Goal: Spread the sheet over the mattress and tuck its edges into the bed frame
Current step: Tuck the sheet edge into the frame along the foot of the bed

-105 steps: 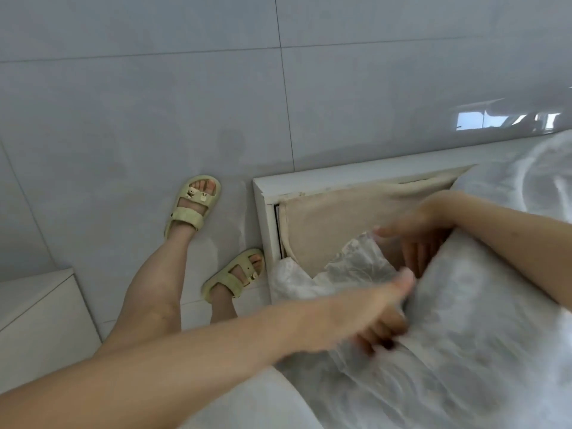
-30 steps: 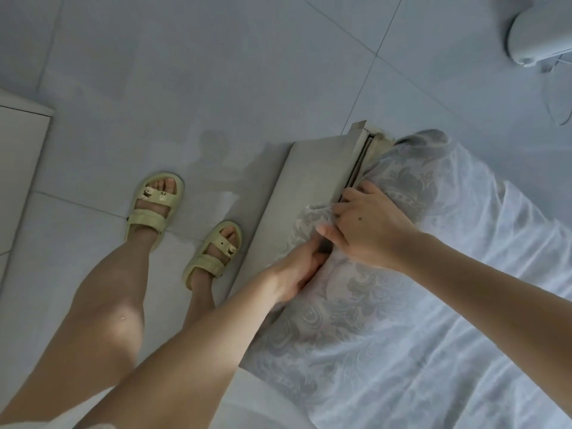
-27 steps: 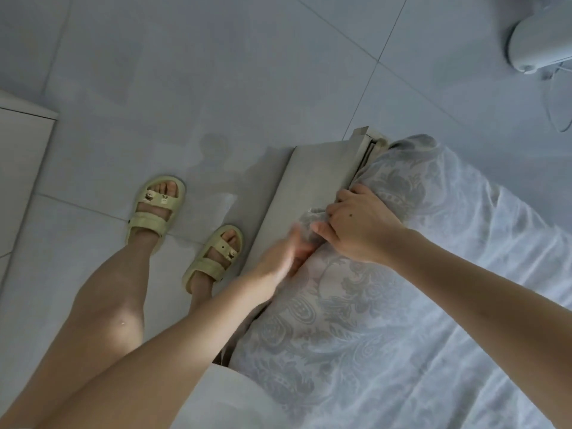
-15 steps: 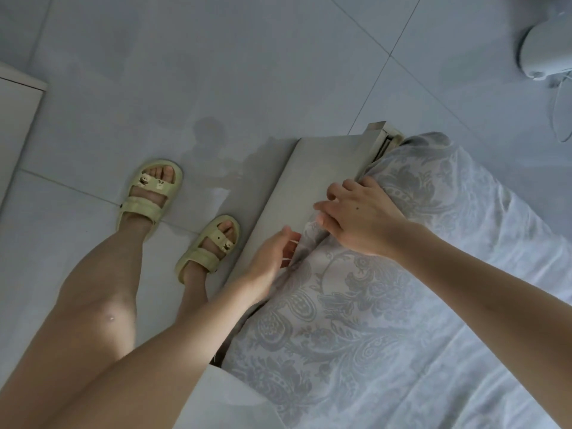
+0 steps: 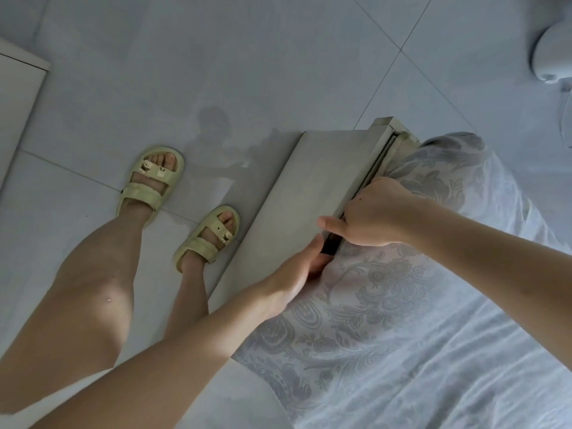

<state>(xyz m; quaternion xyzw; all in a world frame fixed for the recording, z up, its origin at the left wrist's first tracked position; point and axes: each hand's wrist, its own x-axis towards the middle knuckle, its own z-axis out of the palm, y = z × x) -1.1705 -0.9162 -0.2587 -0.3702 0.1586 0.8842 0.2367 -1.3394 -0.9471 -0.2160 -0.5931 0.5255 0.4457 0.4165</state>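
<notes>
The white sheet with a grey paisley print lies over the mattress at the lower right. The pale bed frame side board runs diagonally along its left edge. My right hand curls over the sheet-covered mattress edge, fingers down in the dark gap beside the frame, thumb out over the board. My left hand is flat just below it, its fingertips pushed into the same gap against the sheet edge. The fingertips of both hands are hidden.
My legs and feet in pale green sandals stand on the grey tiled floor left of the frame. A white cabinet corner sits at the far left. A white rounded appliance is at the top right.
The loose sheet bunched over the frame has gone down into the gap. Both hands dropped from on top of the sheet to the gap at the frame edge.
</notes>
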